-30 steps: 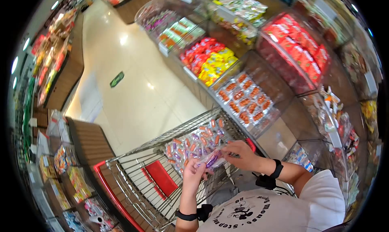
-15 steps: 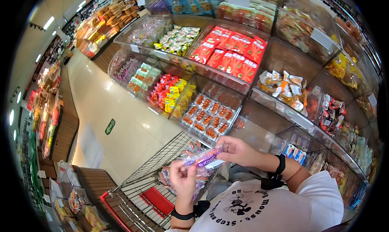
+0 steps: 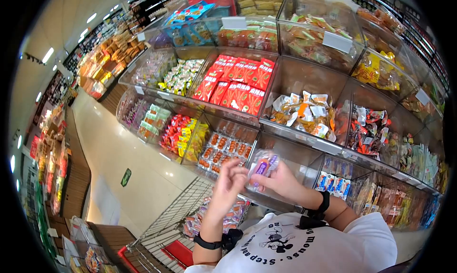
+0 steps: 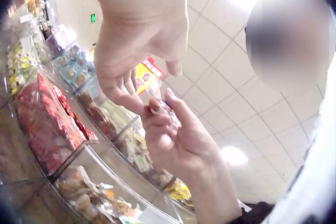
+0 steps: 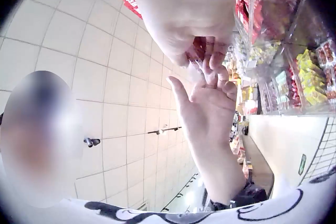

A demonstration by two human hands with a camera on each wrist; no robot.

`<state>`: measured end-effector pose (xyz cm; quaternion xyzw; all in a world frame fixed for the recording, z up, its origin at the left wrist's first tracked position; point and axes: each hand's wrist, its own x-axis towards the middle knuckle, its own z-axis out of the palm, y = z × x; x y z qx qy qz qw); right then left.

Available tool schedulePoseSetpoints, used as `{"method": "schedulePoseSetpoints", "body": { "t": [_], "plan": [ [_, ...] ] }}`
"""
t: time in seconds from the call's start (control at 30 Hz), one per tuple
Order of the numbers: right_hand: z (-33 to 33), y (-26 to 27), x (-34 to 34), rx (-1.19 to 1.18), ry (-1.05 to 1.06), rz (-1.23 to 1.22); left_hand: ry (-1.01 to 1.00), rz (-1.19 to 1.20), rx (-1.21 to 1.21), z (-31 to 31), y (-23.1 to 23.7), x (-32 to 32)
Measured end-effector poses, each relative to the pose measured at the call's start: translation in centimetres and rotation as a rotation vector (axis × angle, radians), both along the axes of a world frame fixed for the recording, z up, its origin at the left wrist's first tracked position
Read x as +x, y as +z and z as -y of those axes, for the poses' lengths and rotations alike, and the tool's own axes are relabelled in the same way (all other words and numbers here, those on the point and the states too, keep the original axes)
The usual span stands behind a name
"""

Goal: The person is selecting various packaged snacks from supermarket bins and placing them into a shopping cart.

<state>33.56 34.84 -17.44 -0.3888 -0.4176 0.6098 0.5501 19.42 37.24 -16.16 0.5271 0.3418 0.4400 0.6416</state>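
Observation:
In the head view, my right hand (image 3: pixel 282 181) pinches a small clear-wrapped sausage (image 3: pixel 263 166) with a purple label between thumb and fingers. It stands tilted up in front of the shelf bins. Just to its left is my left hand (image 3: pixel 226 183), fingers loosely bent and thumb apart, with nothing in it. The left wrist view shows the left fingers (image 4: pixel 123 90) close to the wrapper held by the right hand. In the right wrist view, the left palm (image 5: pixel 210 111) faces the camera. Similar wrapped sausages (image 3: pixel 232 216) lie piled in the shopping cart (image 3: pixel 164 208) below.
Tiered clear bins of packaged snacks rise ahead and to the right, with red packets (image 3: pixel 235 85), orange-brown packs (image 3: pixel 304 112) and sausage twin packs (image 3: pixel 223 151). A pale aisle floor (image 3: pixel 143 177) with a green arrow marker runs at left. Another shelf (image 3: pixel 78 168) borders it.
Earlier, both hands held the sausage over the cart. Now it has been raised and turned upright in the right hand, and the left has let go. The view has swung toward the shelves.

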Motion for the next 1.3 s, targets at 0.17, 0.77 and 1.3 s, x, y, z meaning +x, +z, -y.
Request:
{"method": "schedulePoseSetpoints", "body": {
  "t": [0.17, 0.77, 1.3],
  "plan": [
    [0.6, -0.2, 0.2, 0.145, -0.08, -0.044, 0.051, -0.192, 0.14, 1.2, 0.3, 0.8],
    [1.4, -1.9, 0.0, 0.131, 0.181, -0.572, -0.055, 0.214, -0.039, 1.0, 1.2, 1.2],
    [0.7, -1.6, 0.4, 0.305, 0.172, -0.406, -0.063, 0.195, 0.193, 0.5, 0.7, 1.0]
  ]
}}
